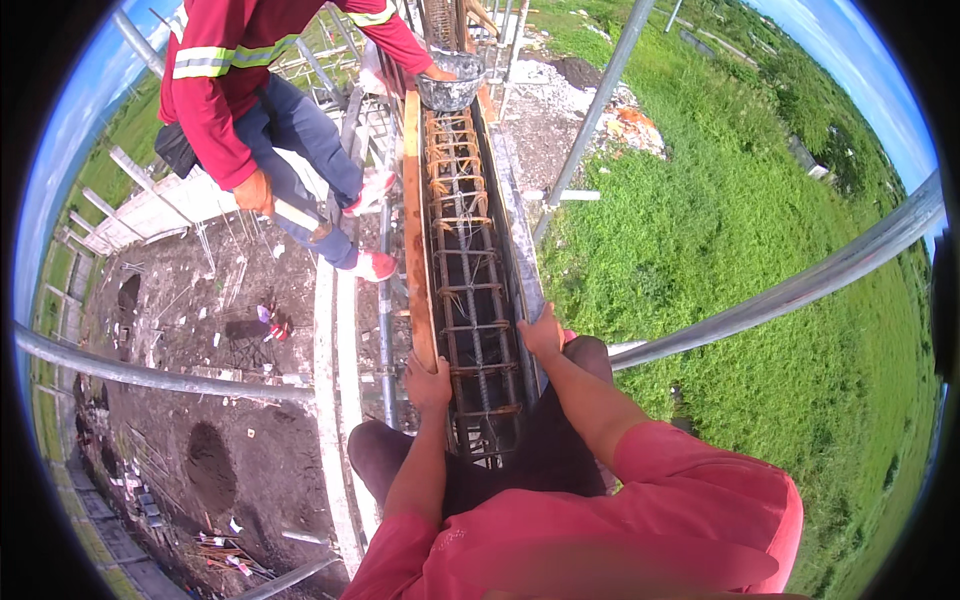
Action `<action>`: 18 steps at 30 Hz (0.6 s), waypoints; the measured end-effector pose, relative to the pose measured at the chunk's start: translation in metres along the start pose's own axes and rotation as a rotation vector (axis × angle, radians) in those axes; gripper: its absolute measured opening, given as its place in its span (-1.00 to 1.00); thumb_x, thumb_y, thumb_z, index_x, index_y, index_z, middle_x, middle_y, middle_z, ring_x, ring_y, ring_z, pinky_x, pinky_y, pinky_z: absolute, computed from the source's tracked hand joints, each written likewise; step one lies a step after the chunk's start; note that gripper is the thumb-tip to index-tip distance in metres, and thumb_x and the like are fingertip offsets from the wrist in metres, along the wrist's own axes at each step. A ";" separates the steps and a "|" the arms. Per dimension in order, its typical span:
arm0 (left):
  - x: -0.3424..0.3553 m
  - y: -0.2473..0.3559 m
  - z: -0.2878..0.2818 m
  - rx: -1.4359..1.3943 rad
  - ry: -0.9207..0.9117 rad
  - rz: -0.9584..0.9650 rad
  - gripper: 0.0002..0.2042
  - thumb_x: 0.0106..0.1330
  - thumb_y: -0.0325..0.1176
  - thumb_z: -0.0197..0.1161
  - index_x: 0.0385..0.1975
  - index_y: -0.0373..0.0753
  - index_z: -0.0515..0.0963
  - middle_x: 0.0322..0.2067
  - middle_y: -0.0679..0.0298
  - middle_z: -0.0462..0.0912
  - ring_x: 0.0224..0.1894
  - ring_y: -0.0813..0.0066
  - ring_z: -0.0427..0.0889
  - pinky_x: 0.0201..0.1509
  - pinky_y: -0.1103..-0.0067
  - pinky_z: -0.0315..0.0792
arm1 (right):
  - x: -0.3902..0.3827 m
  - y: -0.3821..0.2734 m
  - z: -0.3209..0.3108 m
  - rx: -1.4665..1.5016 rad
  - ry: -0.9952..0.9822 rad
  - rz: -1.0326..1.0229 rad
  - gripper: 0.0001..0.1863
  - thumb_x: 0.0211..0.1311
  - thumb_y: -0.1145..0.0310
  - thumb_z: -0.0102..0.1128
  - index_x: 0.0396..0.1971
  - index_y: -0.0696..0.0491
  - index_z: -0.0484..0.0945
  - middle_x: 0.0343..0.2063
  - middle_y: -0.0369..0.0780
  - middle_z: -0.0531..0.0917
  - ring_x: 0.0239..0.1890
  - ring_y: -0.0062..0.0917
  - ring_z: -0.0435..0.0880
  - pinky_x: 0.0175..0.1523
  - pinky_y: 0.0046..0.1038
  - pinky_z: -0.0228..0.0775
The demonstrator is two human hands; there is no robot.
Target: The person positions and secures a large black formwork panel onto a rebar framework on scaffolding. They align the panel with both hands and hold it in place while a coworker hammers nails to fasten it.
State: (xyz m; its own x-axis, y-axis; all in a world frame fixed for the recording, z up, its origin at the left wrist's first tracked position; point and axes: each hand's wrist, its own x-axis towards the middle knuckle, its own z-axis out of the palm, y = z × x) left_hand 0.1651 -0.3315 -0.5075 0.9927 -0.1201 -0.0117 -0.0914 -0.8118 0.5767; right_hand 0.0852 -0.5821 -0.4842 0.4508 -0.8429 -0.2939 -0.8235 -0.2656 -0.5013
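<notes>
My left hand (428, 384) is closed over the top edge of the left formwork board (414, 220), a long reddish-brown plank. On the other side, my right hand (542, 332) grips the top edge of the right formwork board (512, 215), which looks greyish. Between the boards runs a rebar cage (472, 285) of rusty long bars tied with cross stirrups. My knees are on either side of this narrow trough. At its far end a dark, cement-smeared bucket (450, 88) rests on top, with a co-worker's gloved hand (437, 73) on its rim.
The co-worker (225, 95), in red sleeves with reflective bands, stands at far left holding a pale-handled tool (298, 214). Metal scaffold pipes (790, 290) cross on both sides. Muddy ground (200, 340) with debris lies far below left; green grass (680, 260) spreads below right.
</notes>
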 end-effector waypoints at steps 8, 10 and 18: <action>0.014 0.023 -0.023 0.054 0.103 0.038 -0.26 0.27 -0.07 0.37 0.35 -0.38 0.32 0.25 -0.15 0.47 0.18 -0.18 0.53 0.31 0.07 0.39 | -0.006 -0.002 -0.006 0.102 -0.090 0.073 -0.09 0.16 0.06 0.41 0.42 0.06 0.15 0.03 0.14 0.64 0.07 0.06 0.67 0.19 -0.03 0.52; 0.014 0.073 -0.040 -0.372 0.071 0.110 -0.36 0.33 -0.14 0.35 0.31 -0.39 0.36 0.15 -0.03 0.55 0.06 0.03 0.61 0.21 0.22 0.48 | -0.008 -0.003 -0.007 0.123 -0.045 0.070 -0.13 0.16 0.06 0.41 0.39 0.04 0.18 0.05 0.17 0.61 0.07 0.08 0.67 0.19 -0.01 0.52; 0.046 0.278 -0.275 -1.054 0.053 1.121 -0.52 0.54 -0.09 0.16 0.18 -0.43 0.50 0.04 -0.04 0.61 0.03 0.15 0.62 0.16 0.37 0.51 | -0.012 -0.009 -0.019 0.144 -0.097 0.089 -0.15 0.19 0.05 0.38 0.37 0.06 0.18 0.07 0.15 0.59 0.09 0.07 0.66 0.19 -0.06 0.53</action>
State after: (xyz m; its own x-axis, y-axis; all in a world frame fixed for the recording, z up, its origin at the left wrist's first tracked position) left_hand 0.2066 -0.4056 -0.1236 0.4584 -0.3348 0.8233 -0.6959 0.4410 0.5668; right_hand 0.0801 -0.5782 -0.4609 0.4150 -0.8090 -0.4164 -0.8069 -0.1158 -0.5793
